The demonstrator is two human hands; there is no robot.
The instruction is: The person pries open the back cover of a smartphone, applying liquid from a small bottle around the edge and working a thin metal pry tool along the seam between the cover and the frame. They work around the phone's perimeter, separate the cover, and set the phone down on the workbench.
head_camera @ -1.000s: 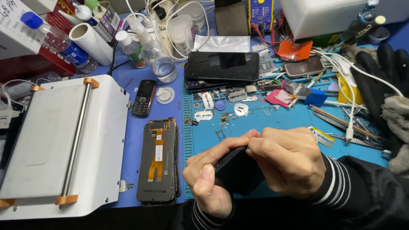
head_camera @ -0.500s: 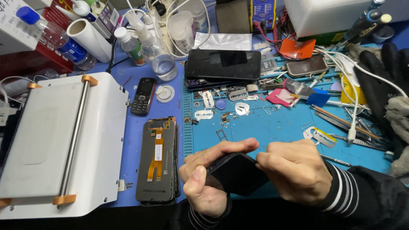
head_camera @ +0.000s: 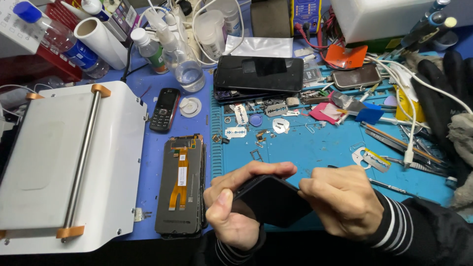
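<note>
While both hands (head_camera: 290,207) grip dark phone (head_camera: 273,199), its lower edge hidden, perhaps a back cover

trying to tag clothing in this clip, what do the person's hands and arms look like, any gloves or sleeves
Both hands are bare: no gloves, rings or watch show on the left hand or the right hand. Each arm wears a dark, near-black sleeve. The right cuff is ribbed knit with black and white stripes; the left cuff shows the same stripes, mostly cut off by the frame edge.
</note>
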